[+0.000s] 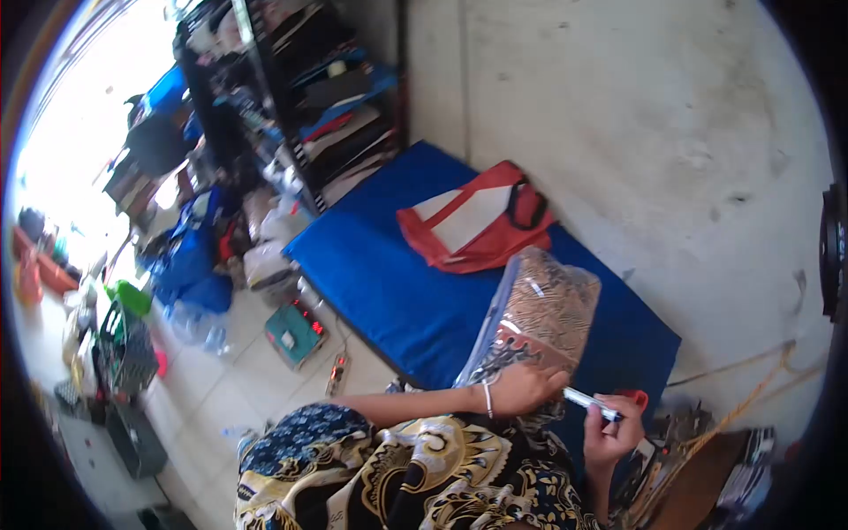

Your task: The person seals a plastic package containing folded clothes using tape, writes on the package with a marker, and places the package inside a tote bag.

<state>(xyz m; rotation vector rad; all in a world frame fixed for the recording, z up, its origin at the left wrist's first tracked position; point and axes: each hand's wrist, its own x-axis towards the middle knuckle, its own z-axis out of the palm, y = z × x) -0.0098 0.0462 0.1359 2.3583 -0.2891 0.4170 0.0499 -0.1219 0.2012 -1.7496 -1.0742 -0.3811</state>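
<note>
There is room to pass low over the blue mat (371, 283) between the rack (296, 132) and the red bag (486, 240). The plastic-covered bundle (552, 305) obstructs nearer in; the wall (618, 106) bounds one side.

A mat (362, 274) is placed centrally, bordered by a wall (662, 132) on the right. On it, a bag (468, 216) is laid beyond a wrapped bundle (552, 305). At the far left, a loaded rack (340, 97) is positioned. Left of the mat, a box (296, 336) and a power strip (337, 373) are set on the floor (256, 384), with containers (128, 353) placed farther left.
</note>
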